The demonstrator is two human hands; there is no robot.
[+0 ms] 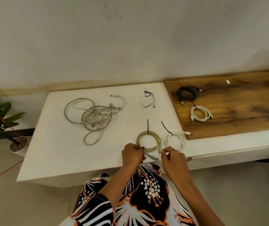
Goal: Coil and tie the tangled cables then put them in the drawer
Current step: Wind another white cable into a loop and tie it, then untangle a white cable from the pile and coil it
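Head view: left hand (132, 154) and right hand (171, 154), both curled knuckles-up, pinch the green coiled cable (148, 141) (already tied) at the white surface (57, 152) near edge.

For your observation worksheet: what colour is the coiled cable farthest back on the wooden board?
Dark grey to black coiled cable, seen in the head view.

On the white desk (57, 152) a greenish coil (148, 141), tied with a black tie, lay before me; a white tied coil (175, 141) just beside it; grey tangled cables (94, 115) further left. Black (187, 92) and white (200, 113) coils lay on wood.
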